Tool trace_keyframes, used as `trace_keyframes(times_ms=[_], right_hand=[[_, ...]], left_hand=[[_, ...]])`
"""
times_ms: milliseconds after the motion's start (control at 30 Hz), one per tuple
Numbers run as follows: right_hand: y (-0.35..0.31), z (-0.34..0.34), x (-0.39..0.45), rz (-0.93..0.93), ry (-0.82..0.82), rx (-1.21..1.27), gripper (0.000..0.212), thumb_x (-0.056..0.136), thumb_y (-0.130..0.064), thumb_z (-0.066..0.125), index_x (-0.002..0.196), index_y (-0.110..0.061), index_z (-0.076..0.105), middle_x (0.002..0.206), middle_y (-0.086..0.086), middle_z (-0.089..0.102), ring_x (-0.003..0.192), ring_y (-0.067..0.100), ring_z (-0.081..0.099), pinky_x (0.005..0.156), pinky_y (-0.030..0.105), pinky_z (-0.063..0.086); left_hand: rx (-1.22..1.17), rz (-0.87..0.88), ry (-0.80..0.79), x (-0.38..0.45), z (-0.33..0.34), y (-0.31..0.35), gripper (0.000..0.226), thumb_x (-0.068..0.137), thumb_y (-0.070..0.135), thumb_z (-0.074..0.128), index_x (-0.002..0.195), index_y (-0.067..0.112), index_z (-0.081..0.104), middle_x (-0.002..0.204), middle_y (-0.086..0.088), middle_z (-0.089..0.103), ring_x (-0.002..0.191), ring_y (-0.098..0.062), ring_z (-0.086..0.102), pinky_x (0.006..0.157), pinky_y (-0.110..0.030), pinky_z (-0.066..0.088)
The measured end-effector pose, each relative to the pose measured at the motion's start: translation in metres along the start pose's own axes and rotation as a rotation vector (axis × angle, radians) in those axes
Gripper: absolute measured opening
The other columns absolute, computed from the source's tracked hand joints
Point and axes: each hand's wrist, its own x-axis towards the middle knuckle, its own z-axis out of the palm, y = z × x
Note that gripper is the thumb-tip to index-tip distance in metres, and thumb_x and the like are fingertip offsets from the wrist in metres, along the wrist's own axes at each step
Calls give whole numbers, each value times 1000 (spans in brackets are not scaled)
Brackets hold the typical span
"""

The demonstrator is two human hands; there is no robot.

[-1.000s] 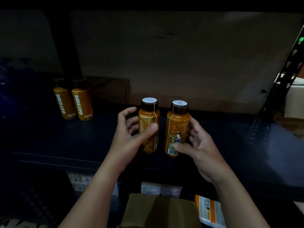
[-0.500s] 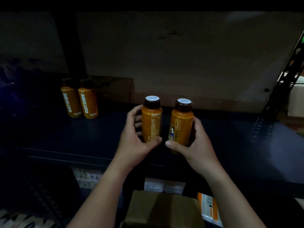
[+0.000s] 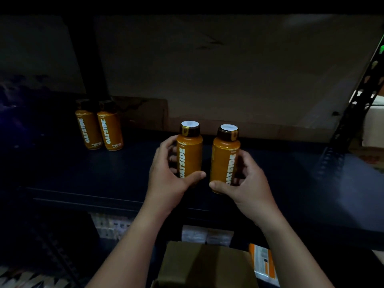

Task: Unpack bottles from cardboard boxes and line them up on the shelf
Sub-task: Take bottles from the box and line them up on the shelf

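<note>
Both hands gripping orange bottles over dark shelf

Left hand (image 3: 166, 179) wraps left bottle (image 3: 190, 154); right hand (image 3: 247, 183) clasps right bottle (image 3: 225, 161); both upright, labels forward; two shelved bottles (image 3: 98, 129) back-left; cardboard box (image 3: 205, 265) below.

The picture is very dim, and most of the shelf (image 3: 83, 175) is lost in dark shadow. The two orange bottles in the hands (image 3: 190, 154) catch the most light and their white letters are easy to read. The corners are almost black, and the far right edge looks bent and blurry.
</note>
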Motion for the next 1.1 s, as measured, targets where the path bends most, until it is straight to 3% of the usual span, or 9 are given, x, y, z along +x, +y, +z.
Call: trace_keyframes(times_ms=[133,233,300,400,500,800,900,1000,1100], right_hand=[[-1,6,-1,-25,62,-46,92,65,-30,94,137,-46,39,127,-21,54,114,-4,55,83,15,48],[-2,3,-1,-2,8,-17,97,71,-24,91,145,-47,33,122,-31,50,111,-13,52,78,9,47],[-2,1,-1,7,-15,0,94,74,-16,89,148,-43,36,124,-28,53,111,-11,54,77,8,50],[-4,2,-1,15,9,-18,85,73,-19,90,140,-43,43,122,-24,56,108,-7,56,81,13,50],[-7,5,-2,19,38,-51,82,70,-25,91,134,-45,43,110,-31,51,97,-12,54,71,9,46],[-12,15,-3,16,86,-151,88,70,-29,91,144,-37,43,118,-23,53,99,-8,56,72,6,45],[-11,24,3,24,105,-205,88,71,-29,91,144,-35,42,128,-14,56,113,4,59,89,19,51],[-15,41,13,31,97,-269,89,71,-32,91,144,-33,40,136,-7,56,124,14,57,102,39,53],[-23,64,30,32,78,-323,86,72,-31,91,142,-28,41,139,-2,54,130,20,53,106,43,50]], left_hand=[[-22,12,3,-1,0,1,98,67,26,95,141,52,37,134,18,50,121,3,52,94,-28,50],[-51,14,-43,-1,-5,1,97,71,15,92,145,46,38,135,23,50,124,6,51,98,-30,52],[-47,5,-34,-1,-5,0,96,71,11,92,146,44,39,133,23,50,121,6,53,96,-30,54],[-13,27,15,-2,-2,-1,96,69,14,93,144,43,41,133,17,52,120,0,55,93,-32,55],[53,55,81,-4,3,-3,95,69,20,94,144,42,40,133,12,52,118,-2,55,91,-30,54],[88,15,149,0,6,-6,84,73,19,92,139,40,44,131,12,54,117,2,56,89,-16,51],[89,-60,148,10,-1,-6,82,71,16,93,132,44,46,130,13,55,112,6,55,86,-13,48],[113,-110,147,28,-19,-11,83,70,14,93,138,35,50,133,7,57,116,-4,58,92,-21,51],[195,-117,176,48,-42,-24,84,72,15,91,143,29,48,137,2,57,124,-10,57,97,-26,52]])
